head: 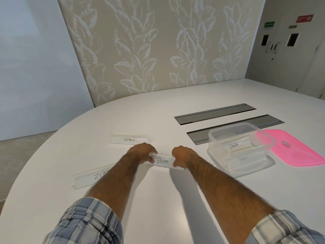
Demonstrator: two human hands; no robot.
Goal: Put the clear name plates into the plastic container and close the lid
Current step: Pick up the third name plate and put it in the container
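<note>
My left hand (142, 152) and right hand (182, 155) each pinch one end of the BEAR plate (162, 162), just left of the plastic container (213, 145). I judge it best to hold it level, clear the container's rim, then lay it beside the PANDA plate (233, 146) inside.

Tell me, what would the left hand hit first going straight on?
Likely nothing soon: the left hand, gripping the BEAR plate, aims just right of the OSTRICH plate, over bare table; depth unclear.

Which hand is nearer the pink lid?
Right. The right hand grips the BEAR name plate at the end toward the pink lid; the left hand grips its opposite end, farther away.
</note>
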